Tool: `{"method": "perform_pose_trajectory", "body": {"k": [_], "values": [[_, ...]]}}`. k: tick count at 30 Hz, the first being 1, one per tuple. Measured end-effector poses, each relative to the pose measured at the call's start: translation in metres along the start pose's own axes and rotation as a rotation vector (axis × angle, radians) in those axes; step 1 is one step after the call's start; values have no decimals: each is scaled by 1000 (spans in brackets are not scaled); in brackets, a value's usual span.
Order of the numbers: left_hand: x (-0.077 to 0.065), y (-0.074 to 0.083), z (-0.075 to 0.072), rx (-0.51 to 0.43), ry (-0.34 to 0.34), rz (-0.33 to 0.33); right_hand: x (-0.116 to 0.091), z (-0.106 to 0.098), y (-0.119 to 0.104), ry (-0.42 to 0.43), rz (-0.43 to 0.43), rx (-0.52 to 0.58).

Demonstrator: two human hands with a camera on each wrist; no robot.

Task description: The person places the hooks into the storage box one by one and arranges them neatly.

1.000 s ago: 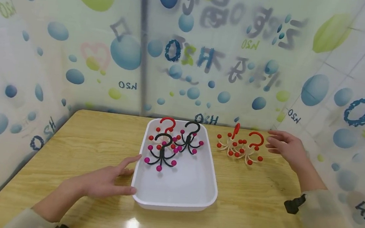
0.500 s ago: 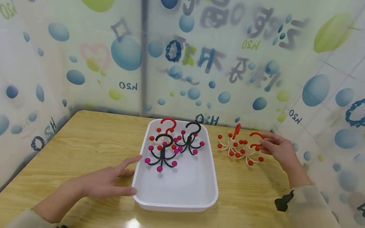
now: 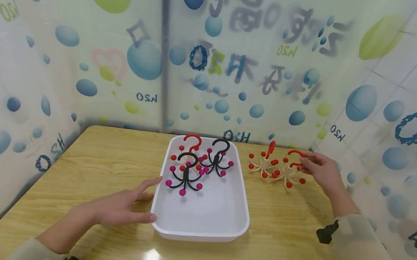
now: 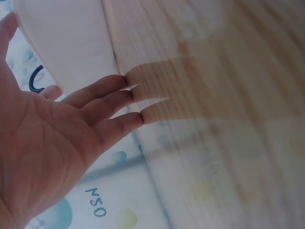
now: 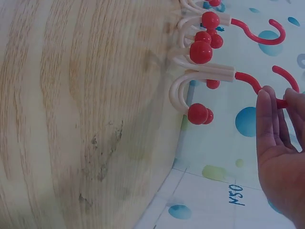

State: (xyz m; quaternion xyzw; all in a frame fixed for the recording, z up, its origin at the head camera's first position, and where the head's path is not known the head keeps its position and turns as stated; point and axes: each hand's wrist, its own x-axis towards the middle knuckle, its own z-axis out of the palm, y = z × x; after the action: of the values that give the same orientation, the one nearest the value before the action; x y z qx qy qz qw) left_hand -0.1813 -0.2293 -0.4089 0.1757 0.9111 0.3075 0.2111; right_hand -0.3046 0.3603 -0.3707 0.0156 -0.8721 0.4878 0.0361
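Observation:
My right hand pinches the red hook of a white octopus-shaped hanger with red ball tips. In the right wrist view, thumb and fingers meet on the hanger's red hook. Close to its left stands a matching white hanger, hook up. My left hand has its fingers extended against the left side of a white tray, thumb and index finger at the rim. Inside the tray are two black hangers with magenta balls, one in front and one behind, and a red-hooked white hanger.
The wooden table meets a patterned curtain at the back. Another patterned panel slopes along the right, near my right arm. The tray's front half shows its bare floor.
My right hand has moved left to the nearer white hanger and taken its red hook between thumb and fingers. That hanger has shifted slightly right. My left hand and the tray stay put.

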Motion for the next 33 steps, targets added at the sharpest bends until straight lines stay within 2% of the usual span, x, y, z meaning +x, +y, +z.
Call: {"method": "perform_pose_trajectory", "body": {"k": [11, 20, 25, 33], "values": [[0, -1, 2, 16, 0, -7, -10, -13, -11, 35, -37, 38], [1, -1, 2, 10, 11, -26, -31, -18, -32, 63, -79, 80], [2, -1, 1, 6, 10, -17, -43, -11, -48, 58, -108, 82], [2, -2, 1, -2, 12, -9, -58, 16, -78, -29, -207, 92]]}}
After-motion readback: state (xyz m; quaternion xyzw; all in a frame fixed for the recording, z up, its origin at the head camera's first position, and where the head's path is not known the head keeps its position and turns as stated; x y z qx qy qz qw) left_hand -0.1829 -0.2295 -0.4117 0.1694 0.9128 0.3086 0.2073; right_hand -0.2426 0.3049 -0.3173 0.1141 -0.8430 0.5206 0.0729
